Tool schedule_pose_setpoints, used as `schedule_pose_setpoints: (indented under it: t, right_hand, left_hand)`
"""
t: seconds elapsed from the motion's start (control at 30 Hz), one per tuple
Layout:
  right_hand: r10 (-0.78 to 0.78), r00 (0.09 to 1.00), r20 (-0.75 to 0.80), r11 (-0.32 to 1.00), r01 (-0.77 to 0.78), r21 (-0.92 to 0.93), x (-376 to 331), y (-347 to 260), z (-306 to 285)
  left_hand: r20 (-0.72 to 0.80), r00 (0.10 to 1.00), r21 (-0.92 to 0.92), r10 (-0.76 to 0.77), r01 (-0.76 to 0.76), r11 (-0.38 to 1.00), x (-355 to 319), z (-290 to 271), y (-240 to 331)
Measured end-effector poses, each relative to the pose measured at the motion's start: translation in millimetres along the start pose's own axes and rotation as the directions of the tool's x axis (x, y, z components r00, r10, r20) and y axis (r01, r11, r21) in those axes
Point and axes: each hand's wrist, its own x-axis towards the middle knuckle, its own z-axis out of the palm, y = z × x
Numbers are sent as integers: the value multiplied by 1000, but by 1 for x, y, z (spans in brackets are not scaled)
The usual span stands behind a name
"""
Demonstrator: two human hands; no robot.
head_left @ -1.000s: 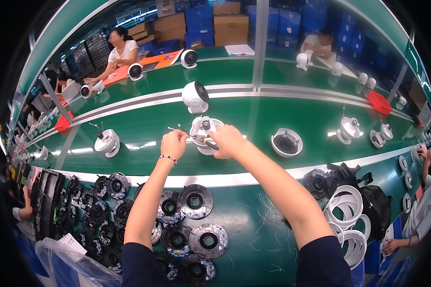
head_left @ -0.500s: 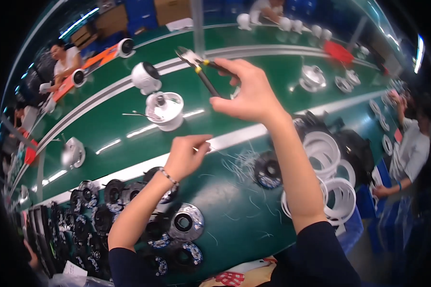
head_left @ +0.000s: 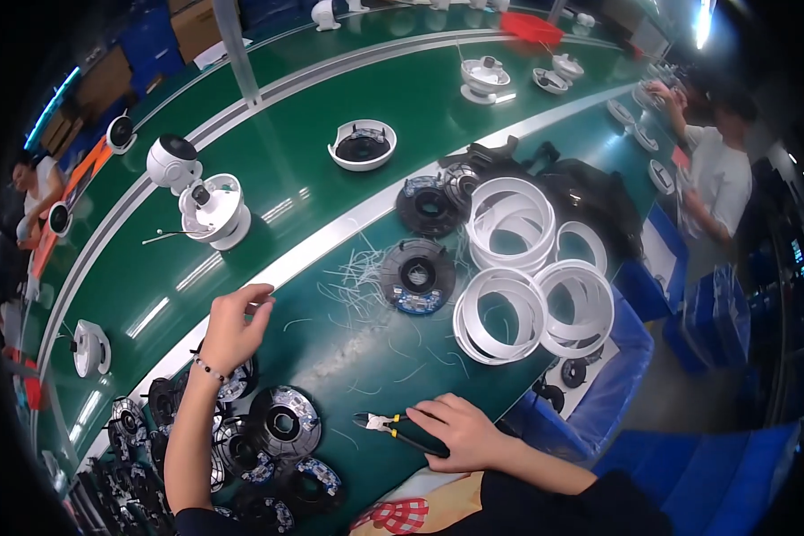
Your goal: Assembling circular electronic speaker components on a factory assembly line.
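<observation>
Below-left of the white rings (head_left: 511, 264), the right hand (head_left: 460, 435) held diagonal cutters (head_left: 380, 422) by splayed handles, presumably to spare fingers the blades; farther left, the slightly parted left hand (head_left: 234, 332) looked empty.

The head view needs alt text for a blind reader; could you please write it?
A person's right hand holds pliers at a green bench; the left hand is near a white strip. Black discs and white rings lie on the bench, with white housings on a green belt beyond.
</observation>
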Motion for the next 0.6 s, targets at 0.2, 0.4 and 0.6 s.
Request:
schedule_pose_setpoints:
  t: [0.2,0.4,0.6]
  right_hand:
    - [-38,997,62,976,50,-210,9,-17,-2]
    - [-19,813,-581,887,-254,-386,18,-7,-87]
    - [361,763,-536,695,-603,-390,14,7,-113]
  left_hand:
    - [58,986,-31,158,-157,987,26,35,24]
    - [-112,910,115,399,-387,915,69,94,35]
    - [79,973,31,217,-220,975,69,103,53]
